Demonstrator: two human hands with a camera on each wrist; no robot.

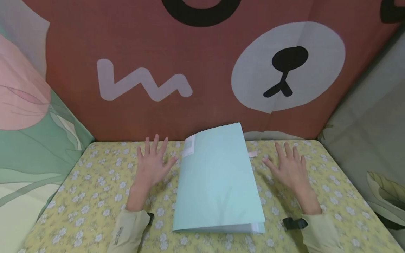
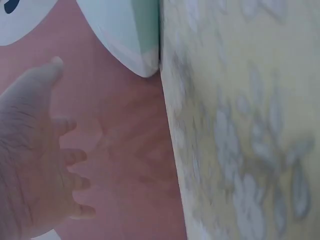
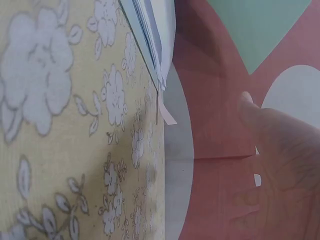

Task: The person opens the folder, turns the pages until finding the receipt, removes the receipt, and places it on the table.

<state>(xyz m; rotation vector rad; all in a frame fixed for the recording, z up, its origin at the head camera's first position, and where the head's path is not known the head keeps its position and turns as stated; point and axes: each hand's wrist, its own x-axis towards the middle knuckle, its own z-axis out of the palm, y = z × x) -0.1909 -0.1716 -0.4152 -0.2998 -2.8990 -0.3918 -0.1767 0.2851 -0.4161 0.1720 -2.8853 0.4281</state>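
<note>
A light blue-green folder [image 1: 218, 179] lies closed on the table between the two hands, its front cover raised a little at the right and lower edges. A pale label [image 1: 188, 146] sits at its upper left, and a small pink tab [image 1: 252, 154] sticks out on the right. To the left of the folder, my left hand [image 1: 152, 167] is held with fingers spread, touching nothing. My right hand [image 1: 291, 172] hovers on the other side, fingers spread as well, apart from the folder. In the right wrist view, sheets [image 3: 152, 40] show inside the folder's edge.
The table [image 1: 104, 196] wears a yellow floral cloth. Behind it hangs a reddish-brown cloth [image 1: 209, 88] printed with a bear face. Printed green and pink fabric [image 1: 28, 147] borders the left side, grey fabric [image 1: 364, 123] the right. A dark wrist device [image 1: 294, 223] sits by the right sleeve.
</note>
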